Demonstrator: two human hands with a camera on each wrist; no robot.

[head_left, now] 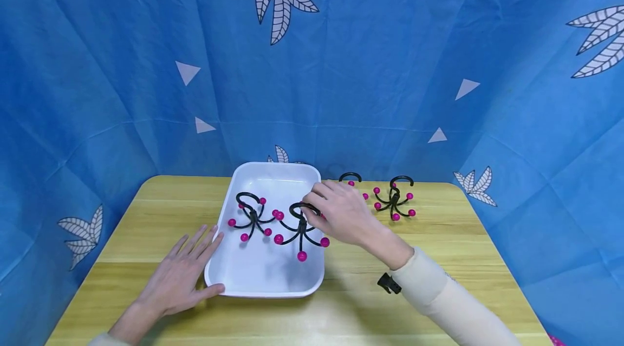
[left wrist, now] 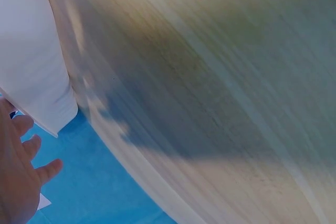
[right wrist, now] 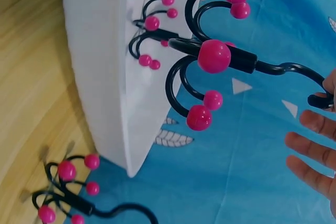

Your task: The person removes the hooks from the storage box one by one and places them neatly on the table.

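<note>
My right hand (head_left: 336, 210) pinches the curved top of a black multi-arm hanging hook (head_left: 302, 227) with pink ball tips, over the right side of the white tray (head_left: 265, 281). In the right wrist view the thumb and forefinger of the hand (right wrist: 317, 150) hold that hook (right wrist: 242, 59) by its bent end, the other fingers extended. A second hook (head_left: 253, 217) of the same kind stands in the tray, left of the held one. My left hand (head_left: 180, 275) lies with straight, spread fingers against the tray's left wall; the left wrist view also shows its fingers beside the tray (left wrist: 37, 51).
Two more such hooks stand on the wooden table (head_left: 419, 275) right of the tray: one hook (head_left: 395, 200) in full view, the other hook (head_left: 350, 175) partly behind my right hand. A blue patterned cloth (head_left: 380, 64) hangs at the back and sides.
</note>
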